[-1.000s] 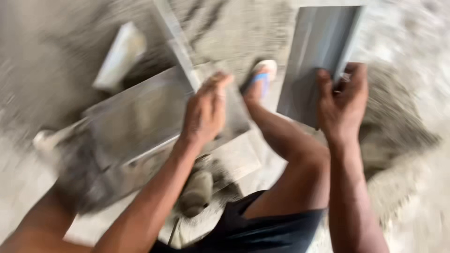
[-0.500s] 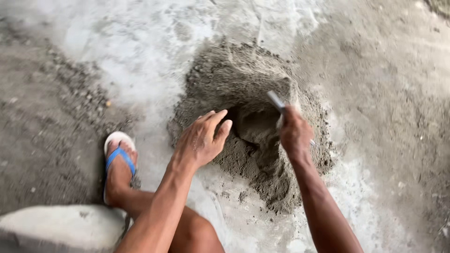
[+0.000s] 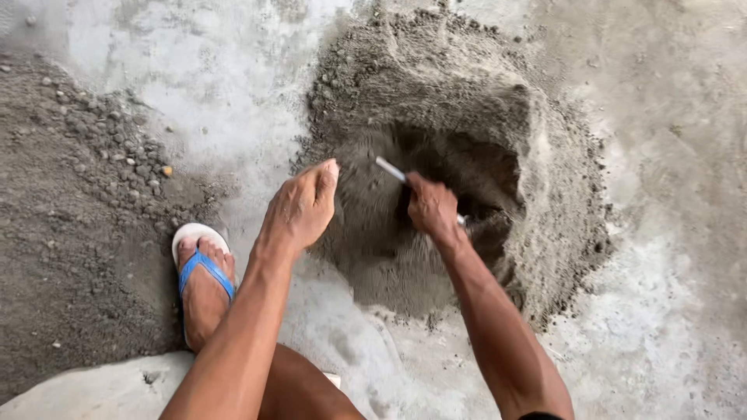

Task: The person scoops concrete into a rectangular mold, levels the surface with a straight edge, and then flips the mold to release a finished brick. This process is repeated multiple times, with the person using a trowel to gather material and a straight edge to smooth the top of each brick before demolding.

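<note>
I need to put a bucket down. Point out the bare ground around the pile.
Bare pale floor lies right of the sand heap, and another patch lies between the heap and the gravel. It is crowded at the scooped hollow, where the right hand holds a tool beside the left hand, and by the sandalled foot.

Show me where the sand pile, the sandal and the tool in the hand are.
sand pile [image 3: 545,155]: head view, right slope.
sandal [image 3: 204,263]: head view, blue strap.
tool [image 3: 387,167]: head view, pale end above the right hand [image 3: 432,208].
</note>
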